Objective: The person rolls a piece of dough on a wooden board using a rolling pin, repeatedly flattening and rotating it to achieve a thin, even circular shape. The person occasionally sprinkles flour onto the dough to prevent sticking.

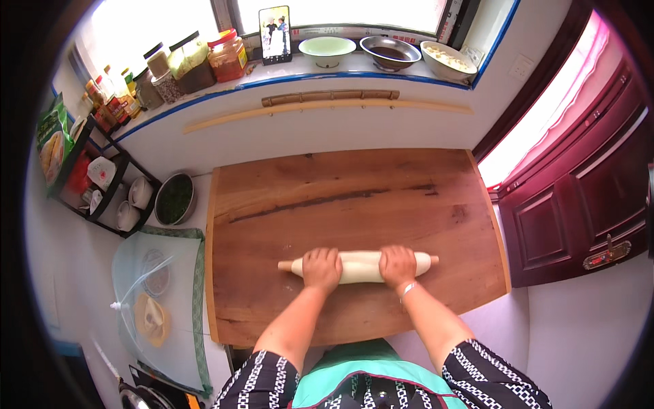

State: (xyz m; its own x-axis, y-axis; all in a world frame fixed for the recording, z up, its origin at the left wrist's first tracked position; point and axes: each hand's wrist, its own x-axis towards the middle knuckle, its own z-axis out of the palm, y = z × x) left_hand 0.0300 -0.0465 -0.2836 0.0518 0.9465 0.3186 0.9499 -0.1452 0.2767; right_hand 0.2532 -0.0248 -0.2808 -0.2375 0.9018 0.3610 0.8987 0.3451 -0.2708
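A sheet of pale dough [361, 267] is wrapped in a thick roll around a wooden rolling pin [285, 265], whose tips stick out at both ends. It lies crosswise on the near half of a large wooden board [340, 218]. My left hand [321, 268] is closed over the roll left of its middle. On the right part, my right hand [398, 264] grips the roll in the same way, a bracelet at the wrist. My palms hide the dough beneath them. A faint patch of flour shows on the wood near my left hand.
At the left stand a bowl of greens [175, 199], a black rack [112, 180] and a mesh food cover [157, 273] over food. Jars [227, 56], a phone [275, 34] and bowls [327, 49] line the windowsill. A dark red door [579, 198] is at the right.
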